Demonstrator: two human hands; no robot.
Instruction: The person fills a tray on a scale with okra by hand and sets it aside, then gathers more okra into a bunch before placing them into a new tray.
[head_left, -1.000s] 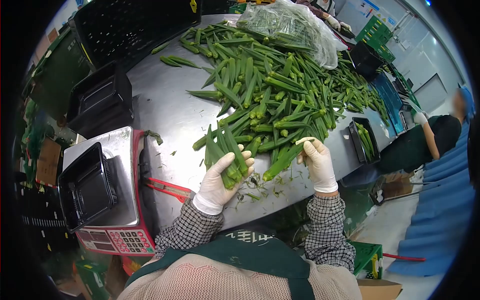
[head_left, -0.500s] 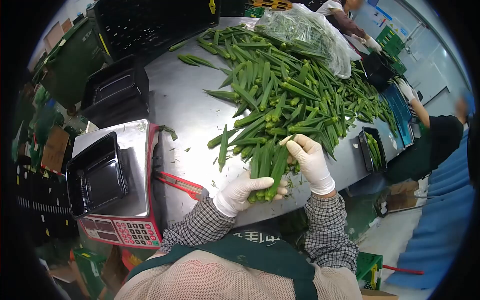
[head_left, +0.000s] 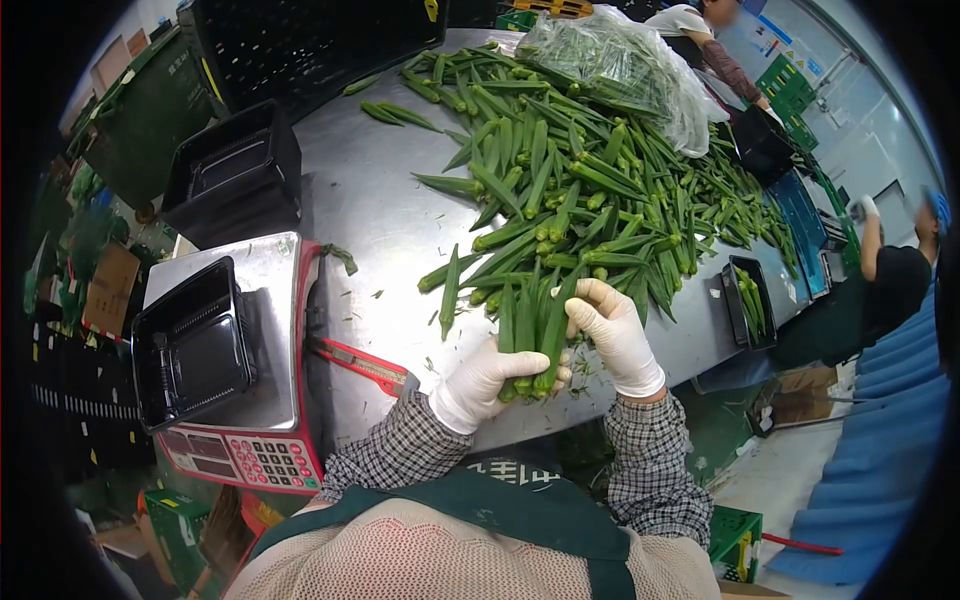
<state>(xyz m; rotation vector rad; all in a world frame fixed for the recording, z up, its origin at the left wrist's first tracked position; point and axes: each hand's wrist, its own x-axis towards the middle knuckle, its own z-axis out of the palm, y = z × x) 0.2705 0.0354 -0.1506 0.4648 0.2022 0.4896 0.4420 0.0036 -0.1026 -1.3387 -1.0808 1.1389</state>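
My left hand (head_left: pixel 478 383), in a white glove, is closed around a small bunch of okra (head_left: pixel 525 340). The pods stand side by side with their stem ends toward me and their tips pointing away. My right hand (head_left: pixel 615 338), also gloved, pinches near the tip of the rightmost pod in the bunch; its other fingers are curled. Just beyond both hands spreads a large heap of okra (head_left: pixel 560 180) on the steel table (head_left: pixel 350 210). One loose pod (head_left: pixel 449 292) lies left of the bunch.
At left a scale (head_left: pixel 275 390) bears a black plastic tray (head_left: pixel 190 340). Stacked black trays (head_left: pixel 235 165) stand behind it. A red box cutter (head_left: pixel 360 365) lies beside the scale. A filled tray (head_left: pixel 748 300) sits at right. A plastic bag (head_left: pixel 630 80) covers the far heap. Two co-workers stand at right.
My right hand has shifted slightly down and left along the pods' tips. The left hand keeps its grip. At right, a co-worker's arm has moved away from the blue crate.
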